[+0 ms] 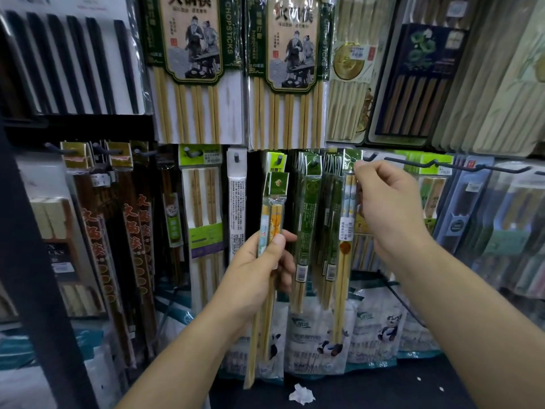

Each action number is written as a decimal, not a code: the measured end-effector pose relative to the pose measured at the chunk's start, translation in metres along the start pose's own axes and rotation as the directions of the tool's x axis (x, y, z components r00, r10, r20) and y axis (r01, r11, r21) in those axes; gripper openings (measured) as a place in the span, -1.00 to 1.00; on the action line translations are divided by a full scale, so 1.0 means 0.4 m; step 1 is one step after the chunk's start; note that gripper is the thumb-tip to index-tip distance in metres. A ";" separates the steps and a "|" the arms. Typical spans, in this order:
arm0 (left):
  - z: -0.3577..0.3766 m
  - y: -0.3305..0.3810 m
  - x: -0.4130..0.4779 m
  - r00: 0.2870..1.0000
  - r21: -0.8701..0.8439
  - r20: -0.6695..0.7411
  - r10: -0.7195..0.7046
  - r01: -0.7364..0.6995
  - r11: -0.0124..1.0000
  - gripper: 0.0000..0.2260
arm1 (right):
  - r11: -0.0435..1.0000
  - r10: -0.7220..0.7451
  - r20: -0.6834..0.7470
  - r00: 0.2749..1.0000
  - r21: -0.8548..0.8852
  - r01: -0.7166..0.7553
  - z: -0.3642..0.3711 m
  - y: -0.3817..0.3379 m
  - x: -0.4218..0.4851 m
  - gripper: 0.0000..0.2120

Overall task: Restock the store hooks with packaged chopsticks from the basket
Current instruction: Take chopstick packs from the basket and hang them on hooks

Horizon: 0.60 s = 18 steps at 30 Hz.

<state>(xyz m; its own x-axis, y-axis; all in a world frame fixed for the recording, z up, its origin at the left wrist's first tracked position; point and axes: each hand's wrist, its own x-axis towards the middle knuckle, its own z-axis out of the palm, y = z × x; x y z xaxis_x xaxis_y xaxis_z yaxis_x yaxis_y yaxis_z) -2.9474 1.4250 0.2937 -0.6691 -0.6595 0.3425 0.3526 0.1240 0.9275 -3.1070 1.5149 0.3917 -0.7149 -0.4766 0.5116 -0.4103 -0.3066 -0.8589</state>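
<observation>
Take the green packs [308,219] hanging mid-rack as your mark. Just left of them, your left hand [259,270] is clamped, thumb over fingers, round the middle of the spare packs [272,211]. They stand near upright, long axis close to vertical, green headers up and stick tips down, the lower ends leaning a little left. Just right of the green packs, the hanging pack [346,222] runs straight down, header at the top by a hook [353,159], tips toward the floor. Your right hand [392,208] has its curled fingertips pinched on that header. I judge you are seating this pack; whether its hole is over the hook I cannot tell. Next, push the header back along the hook, release, then bring up a spare pack header first.
</observation>
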 end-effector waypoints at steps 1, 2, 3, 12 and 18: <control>0.001 0.001 0.000 1.000 -0.004 0.012 -0.004 0.004 1.000 -0.76 | 1.000 0.004 -0.004 1.000 -0.017 -0.004 -0.001 0.002 0.006 -0.65; 0.002 0.001 -0.001 1.000 -0.014 0.023 -0.009 0.009 1.000 -0.77 | 0.999 0.005 -0.011 1.000 -0.034 -0.005 0.000 0.004 0.010 -0.66; 0.004 0.002 -0.001 0.999 -0.027 0.031 -0.015 0.016 1.000 -0.78 | 0.999 0.003 -0.023 1.000 -0.048 -0.004 0.001 0.006 0.014 -0.67; 0.003 0.004 -0.004 0.996 -0.140 0.046 -0.072 0.078 0.987 -0.84 | 0.994 -0.009 -0.056 0.998 -0.107 0.003 0.004 0.037 0.034 -0.67; 0.010 0.008 -0.007 0.999 -0.054 0.040 -0.008 0.010 0.999 -0.93 | 0.986 -0.003 -0.072 0.997 -0.164 -0.009 0.006 0.059 0.031 -0.66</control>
<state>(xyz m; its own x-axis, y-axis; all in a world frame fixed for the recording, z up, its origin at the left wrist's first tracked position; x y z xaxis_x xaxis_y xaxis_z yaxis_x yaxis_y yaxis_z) -2.9469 1.4304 0.2964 -0.6974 -0.6305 0.3406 0.3803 0.0772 0.9216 -3.1245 1.4998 0.3777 -0.7527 -0.4149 0.5111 -0.4910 -0.1635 -0.8557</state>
